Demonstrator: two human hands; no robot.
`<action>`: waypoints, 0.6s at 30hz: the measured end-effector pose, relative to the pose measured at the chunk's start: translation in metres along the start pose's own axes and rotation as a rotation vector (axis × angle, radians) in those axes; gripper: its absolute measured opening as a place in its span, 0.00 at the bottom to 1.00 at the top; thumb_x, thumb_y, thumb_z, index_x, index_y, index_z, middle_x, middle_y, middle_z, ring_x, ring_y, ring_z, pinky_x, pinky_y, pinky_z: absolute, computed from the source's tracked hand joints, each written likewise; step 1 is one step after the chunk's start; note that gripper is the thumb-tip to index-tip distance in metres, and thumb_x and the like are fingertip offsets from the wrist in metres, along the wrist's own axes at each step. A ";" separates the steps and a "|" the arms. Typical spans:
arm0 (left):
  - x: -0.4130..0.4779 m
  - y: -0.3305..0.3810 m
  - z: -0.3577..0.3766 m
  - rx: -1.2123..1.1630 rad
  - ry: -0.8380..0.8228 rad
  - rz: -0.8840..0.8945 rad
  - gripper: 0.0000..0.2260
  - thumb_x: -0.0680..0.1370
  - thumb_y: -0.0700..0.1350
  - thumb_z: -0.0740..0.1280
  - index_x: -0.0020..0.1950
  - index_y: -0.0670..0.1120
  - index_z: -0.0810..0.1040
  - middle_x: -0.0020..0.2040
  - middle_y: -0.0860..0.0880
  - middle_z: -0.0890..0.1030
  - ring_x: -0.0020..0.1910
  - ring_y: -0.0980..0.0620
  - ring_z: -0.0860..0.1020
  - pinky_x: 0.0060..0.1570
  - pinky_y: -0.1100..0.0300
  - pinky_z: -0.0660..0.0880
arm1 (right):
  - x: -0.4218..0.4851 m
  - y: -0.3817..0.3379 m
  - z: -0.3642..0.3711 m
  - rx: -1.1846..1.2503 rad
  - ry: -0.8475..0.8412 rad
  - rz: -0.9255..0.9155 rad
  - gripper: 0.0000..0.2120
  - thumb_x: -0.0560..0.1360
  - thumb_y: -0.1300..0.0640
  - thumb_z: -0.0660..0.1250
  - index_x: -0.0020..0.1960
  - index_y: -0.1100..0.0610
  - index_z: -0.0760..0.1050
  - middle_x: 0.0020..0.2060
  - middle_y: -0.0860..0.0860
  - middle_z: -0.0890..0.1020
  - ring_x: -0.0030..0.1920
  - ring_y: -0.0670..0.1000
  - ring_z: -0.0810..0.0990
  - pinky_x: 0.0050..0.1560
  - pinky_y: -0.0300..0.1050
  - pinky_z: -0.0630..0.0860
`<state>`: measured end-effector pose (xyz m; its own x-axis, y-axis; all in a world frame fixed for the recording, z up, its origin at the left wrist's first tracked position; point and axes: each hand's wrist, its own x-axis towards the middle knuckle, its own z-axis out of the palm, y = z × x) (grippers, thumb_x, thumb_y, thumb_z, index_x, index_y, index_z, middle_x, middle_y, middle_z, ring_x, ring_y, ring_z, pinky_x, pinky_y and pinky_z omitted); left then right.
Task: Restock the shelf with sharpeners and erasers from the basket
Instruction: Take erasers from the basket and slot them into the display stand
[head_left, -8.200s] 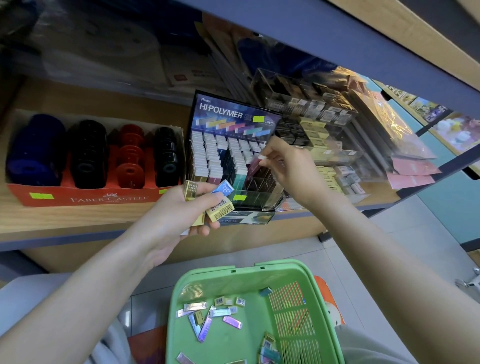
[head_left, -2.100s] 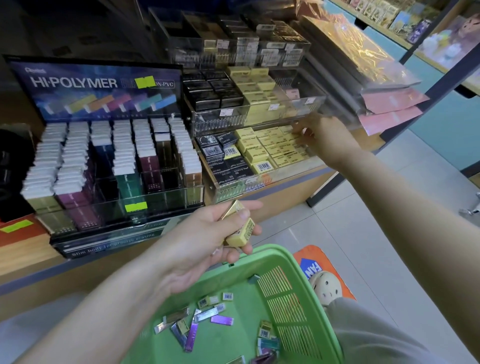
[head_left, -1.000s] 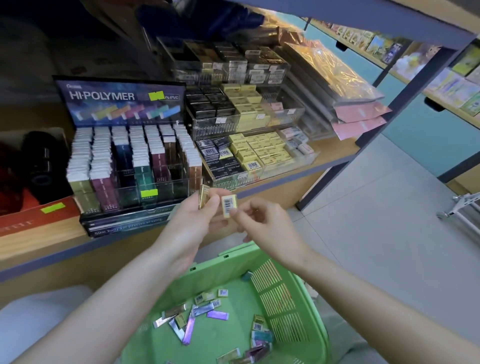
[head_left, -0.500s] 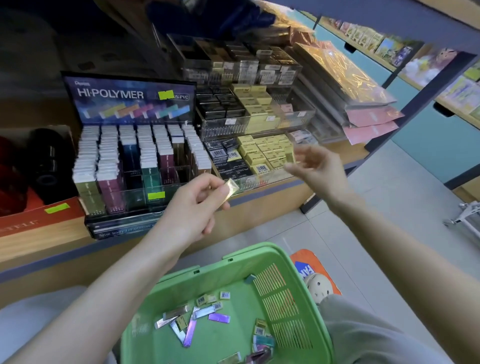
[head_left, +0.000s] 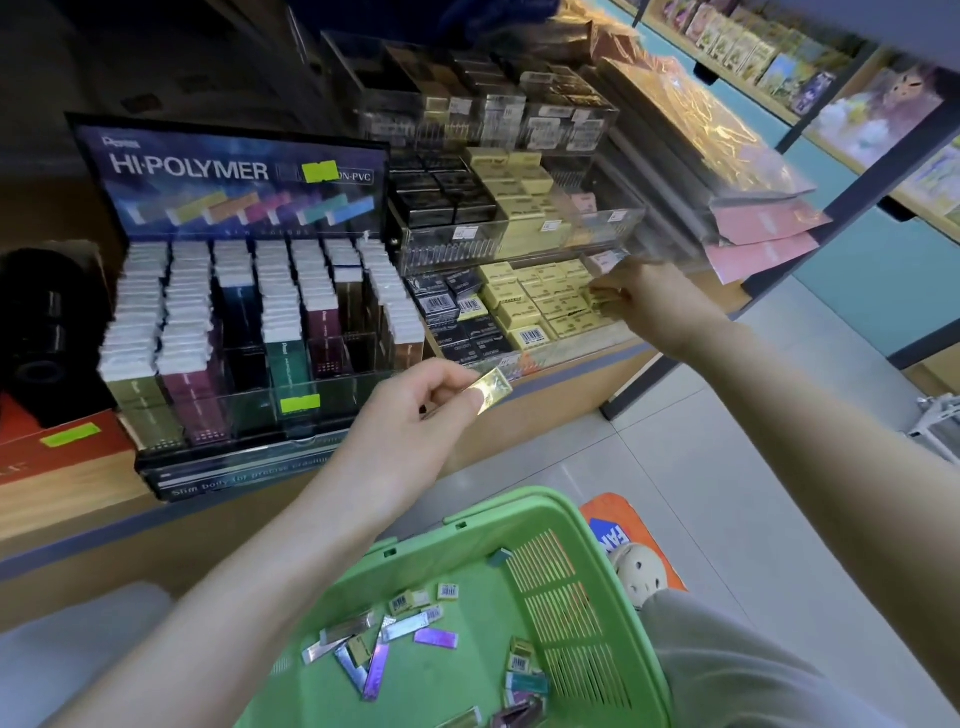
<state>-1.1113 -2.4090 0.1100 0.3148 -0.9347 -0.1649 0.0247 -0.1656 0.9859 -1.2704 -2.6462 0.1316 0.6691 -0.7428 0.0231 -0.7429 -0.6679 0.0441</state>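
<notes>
My left hand pinches a shiny gold-wrapped eraser in front of the shelf edge. My right hand reaches into the lower clear tray and pinches a small yellow eraser at the right end of the yellow rows. Black erasers fill the tray's left side. The green basket sits below, holding several loose wrapped erasers.
A HI-POLYMER display of slim erasers stands left of the trays. An upper clear tray holds black and yellow erasers. A red box with black sharpeners is far left. Plastic-wrapped packs lie to the right.
My right hand took a yellow eraser from my left hand and carried it right into the lower tray. My left hand stays put with the gold eraser.
</notes>
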 end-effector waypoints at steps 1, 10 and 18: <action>0.001 0.000 0.001 -0.001 -0.006 -0.001 0.07 0.79 0.44 0.63 0.44 0.51 0.78 0.22 0.62 0.68 0.22 0.63 0.66 0.21 0.72 0.61 | 0.001 0.000 -0.001 -0.030 -0.003 -0.007 0.13 0.76 0.63 0.66 0.60 0.59 0.78 0.54 0.58 0.79 0.54 0.60 0.77 0.54 0.51 0.74; 0.003 0.001 0.005 -0.057 0.008 -0.066 0.03 0.80 0.41 0.61 0.47 0.47 0.73 0.32 0.52 0.71 0.20 0.61 0.65 0.21 0.70 0.61 | 0.005 -0.002 0.002 -0.053 0.083 0.052 0.12 0.73 0.64 0.69 0.55 0.58 0.80 0.51 0.57 0.80 0.49 0.58 0.78 0.45 0.48 0.73; -0.003 -0.002 0.002 -0.013 -0.027 0.052 0.06 0.77 0.38 0.67 0.49 0.48 0.78 0.33 0.50 0.78 0.26 0.58 0.76 0.32 0.71 0.71 | -0.005 -0.014 0.014 -0.005 0.163 0.152 0.12 0.78 0.63 0.62 0.59 0.57 0.78 0.57 0.56 0.78 0.55 0.59 0.77 0.46 0.49 0.74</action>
<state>-1.1144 -2.4067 0.1088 0.2905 -0.9500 -0.1142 0.0215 -0.1128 0.9934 -1.2638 -2.6334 0.1170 0.5436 -0.8172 0.1913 -0.8357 -0.5482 0.0332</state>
